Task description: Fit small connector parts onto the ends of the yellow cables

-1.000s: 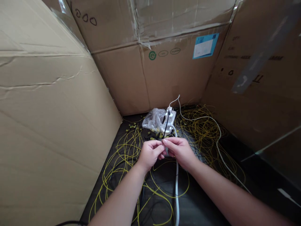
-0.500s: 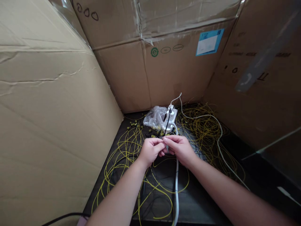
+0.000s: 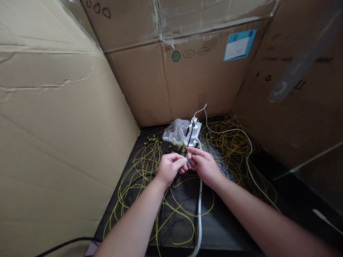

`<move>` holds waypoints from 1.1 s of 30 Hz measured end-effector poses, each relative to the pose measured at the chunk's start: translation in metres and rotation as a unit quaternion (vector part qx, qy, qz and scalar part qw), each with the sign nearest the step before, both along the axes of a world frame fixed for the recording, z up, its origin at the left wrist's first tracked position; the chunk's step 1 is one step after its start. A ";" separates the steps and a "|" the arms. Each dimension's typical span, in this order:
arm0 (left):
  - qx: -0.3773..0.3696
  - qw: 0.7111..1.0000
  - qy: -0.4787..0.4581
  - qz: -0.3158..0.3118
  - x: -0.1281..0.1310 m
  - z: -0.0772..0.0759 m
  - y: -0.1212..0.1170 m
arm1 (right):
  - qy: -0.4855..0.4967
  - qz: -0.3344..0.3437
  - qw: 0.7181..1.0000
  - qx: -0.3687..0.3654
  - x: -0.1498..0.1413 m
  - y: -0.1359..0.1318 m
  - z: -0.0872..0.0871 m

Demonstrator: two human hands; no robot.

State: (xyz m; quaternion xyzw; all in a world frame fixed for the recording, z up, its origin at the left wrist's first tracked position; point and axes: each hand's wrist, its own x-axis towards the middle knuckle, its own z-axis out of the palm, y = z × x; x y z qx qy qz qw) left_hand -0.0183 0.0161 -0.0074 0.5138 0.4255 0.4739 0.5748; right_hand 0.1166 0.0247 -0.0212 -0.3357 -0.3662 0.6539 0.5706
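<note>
My left hand [image 3: 169, 168] and my right hand [image 3: 204, 165] meet fingertip to fingertip over a dark table [image 3: 227, 232]. Both are closed in a pinch on a small part between them, too small to name. A thin black cable [image 3: 190, 134] runs up from the pinch toward a white power strip [image 3: 194, 132] just beyond. A thick white cable [image 3: 199, 210] runs from the strip under my right hand toward me.
Loose yellow thin wires [image 3: 233, 146] lie in tangles across the table. A crumpled clear plastic bag [image 3: 175, 131] rests beside the strip. Tall cardboard boxes wall the left [image 3: 53, 125], back [image 3: 193, 71] and right [image 3: 294, 89]. Small yellow bits [image 3: 151, 140] are scattered near the bag.
Both hands have shifted slightly away from me toward the power strip, still pinched together. The view has tilted a little.
</note>
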 end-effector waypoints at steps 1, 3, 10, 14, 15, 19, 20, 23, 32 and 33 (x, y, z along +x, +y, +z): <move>0.002 1.000 -0.002 0.000 0.000 0.000 0.000 | -0.009 0.000 1.000 0.008 0.000 0.000 0.000; 0.005 1.000 -0.010 -0.001 -0.001 0.000 0.000 | -0.032 -0.003 0.999 0.020 0.001 -0.001 0.001; -0.019 0.998 -0.062 -0.012 -0.003 0.004 -0.001 | -0.021 0.004 1.000 0.011 -0.001 -0.003 0.003; -0.035 0.995 -0.098 -0.007 -0.004 0.005 0.000 | 0.000 -0.012 1.000 0.003 -0.002 -0.001 0.000; -0.036 0.994 -0.102 -0.009 -0.004 0.005 0.000 | 0.004 -0.013 1.000 -0.001 -0.002 -0.001 -0.001; -0.033 0.994 -0.106 -0.024 -0.004 0.006 0.000 | 0.035 0.009 0.999 -0.001 -0.001 -0.001 -0.001; -0.034 0.993 -0.106 -0.027 -0.004 0.006 0.000 | 0.046 0.016 0.999 0.000 0.000 -0.001 0.000; -0.044 0.993 -0.105 -0.037 -0.003 0.006 -0.001 | 0.077 0.030 0.997 0.001 0.001 -0.003 0.002; -0.093 0.988 -0.109 -0.058 -0.001 0.003 -0.001 | 0.117 0.069 0.991 0.004 0.001 -0.005 0.008; -0.096 0.988 -0.109 -0.058 -0.001 0.003 -0.001 | 0.117 0.070 0.991 0.004 0.000 -0.005 0.008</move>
